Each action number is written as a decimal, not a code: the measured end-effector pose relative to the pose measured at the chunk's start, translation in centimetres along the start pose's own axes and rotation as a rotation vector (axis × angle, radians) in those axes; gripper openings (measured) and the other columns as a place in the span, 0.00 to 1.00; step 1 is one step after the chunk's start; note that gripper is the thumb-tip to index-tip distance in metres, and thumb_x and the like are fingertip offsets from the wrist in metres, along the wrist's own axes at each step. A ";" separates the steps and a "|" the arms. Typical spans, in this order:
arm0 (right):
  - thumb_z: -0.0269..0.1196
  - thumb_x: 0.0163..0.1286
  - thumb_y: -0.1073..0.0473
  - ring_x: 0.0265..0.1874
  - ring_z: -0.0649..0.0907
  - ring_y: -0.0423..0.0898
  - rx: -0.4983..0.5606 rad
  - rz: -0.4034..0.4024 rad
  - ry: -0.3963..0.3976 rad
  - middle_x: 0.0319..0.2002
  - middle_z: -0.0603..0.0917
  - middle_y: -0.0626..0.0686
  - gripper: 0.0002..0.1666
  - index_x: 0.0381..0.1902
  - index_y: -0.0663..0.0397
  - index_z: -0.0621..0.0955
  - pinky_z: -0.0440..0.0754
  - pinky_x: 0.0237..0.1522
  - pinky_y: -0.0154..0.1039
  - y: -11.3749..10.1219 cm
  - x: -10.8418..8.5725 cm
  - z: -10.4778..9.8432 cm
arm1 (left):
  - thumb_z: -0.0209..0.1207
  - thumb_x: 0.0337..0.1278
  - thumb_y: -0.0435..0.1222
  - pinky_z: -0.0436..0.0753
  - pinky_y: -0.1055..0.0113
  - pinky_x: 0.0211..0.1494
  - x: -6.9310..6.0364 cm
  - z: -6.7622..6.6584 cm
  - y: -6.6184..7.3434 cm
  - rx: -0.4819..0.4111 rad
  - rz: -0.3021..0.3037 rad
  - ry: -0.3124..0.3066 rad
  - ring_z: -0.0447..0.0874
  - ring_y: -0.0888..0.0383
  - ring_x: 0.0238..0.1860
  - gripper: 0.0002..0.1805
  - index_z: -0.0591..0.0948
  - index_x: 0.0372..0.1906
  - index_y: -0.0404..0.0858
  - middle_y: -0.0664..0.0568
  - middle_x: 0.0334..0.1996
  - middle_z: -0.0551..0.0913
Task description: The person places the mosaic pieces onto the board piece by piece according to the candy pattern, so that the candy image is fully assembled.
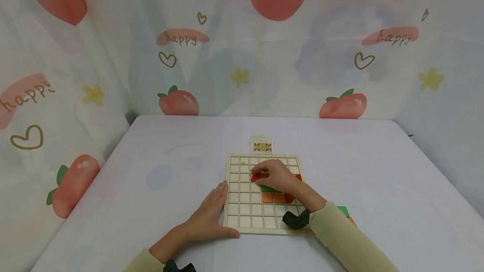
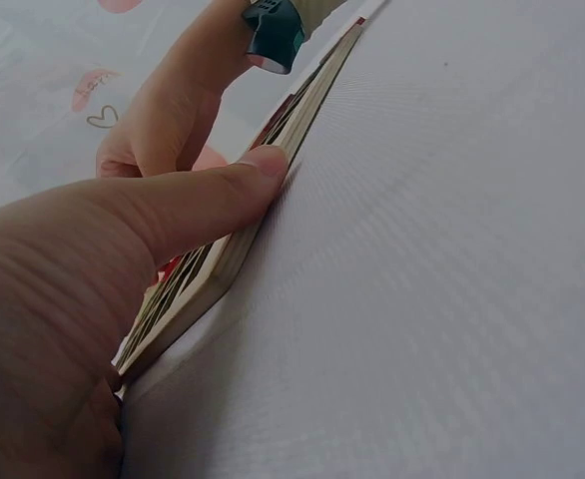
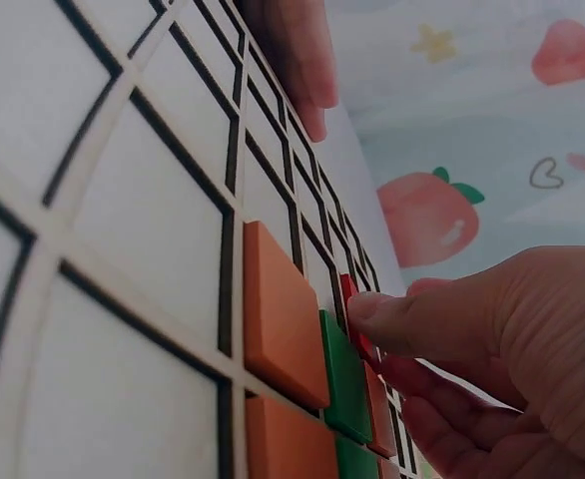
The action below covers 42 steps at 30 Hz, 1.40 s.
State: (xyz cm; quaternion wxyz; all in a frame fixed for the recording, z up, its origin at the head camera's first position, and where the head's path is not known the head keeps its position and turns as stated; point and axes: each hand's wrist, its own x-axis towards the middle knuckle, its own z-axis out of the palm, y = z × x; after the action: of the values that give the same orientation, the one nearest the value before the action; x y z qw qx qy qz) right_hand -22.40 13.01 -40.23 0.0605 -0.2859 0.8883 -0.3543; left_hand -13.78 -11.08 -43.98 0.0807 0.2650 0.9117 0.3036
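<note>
The wooden grid board [image 1: 233, 230] lies flat on the table with red, orange and green pieces in some cells. My right hand [image 1: 277, 175] is over its upper middle, thumb and fingertips pinching a red piece [image 1: 255, 177] at a cell; the right wrist view shows the thumb on that red piece [image 3: 349, 289]. Beside it sit a green piece [image 3: 343, 376] and an orange piece [image 3: 285, 317]. My left hand [image 1: 207, 217] rests at the board's left edge, fingers straight and thumb at the lower corner; in the left wrist view the thumb [image 2: 213, 200] presses the board's rim.
A small pattern card [image 1: 261, 145] with a candy-like picture stands at the board's far edge. Right of the board, partly behind my right sleeve, lie a green piece [image 1: 343, 210] and an orange one [image 1: 352, 221]. Printed cloth surrounds the white table [image 1: 181, 137].
</note>
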 end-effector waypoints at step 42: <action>0.68 0.56 0.62 0.48 0.77 0.53 -0.059 0.176 0.171 0.42 0.83 0.50 0.16 0.44 0.55 0.84 0.76 0.47 0.51 2.2 -7.8 -3.9 | 0.62 0.32 0.68 0.44 0.55 0.69 0.0 0.1 0.0 0.012 -0.009 0.008 0.35 0.54 0.71 0.69 0.41 0.71 0.32 0.45 0.72 0.41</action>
State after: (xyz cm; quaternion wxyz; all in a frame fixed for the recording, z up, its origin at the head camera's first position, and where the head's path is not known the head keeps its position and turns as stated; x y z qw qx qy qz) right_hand -18.18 20.93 -39.59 0.0071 -0.1771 0.9219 -0.3446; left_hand -13.77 -11.01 -44.09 0.0766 0.2601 0.9151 0.2986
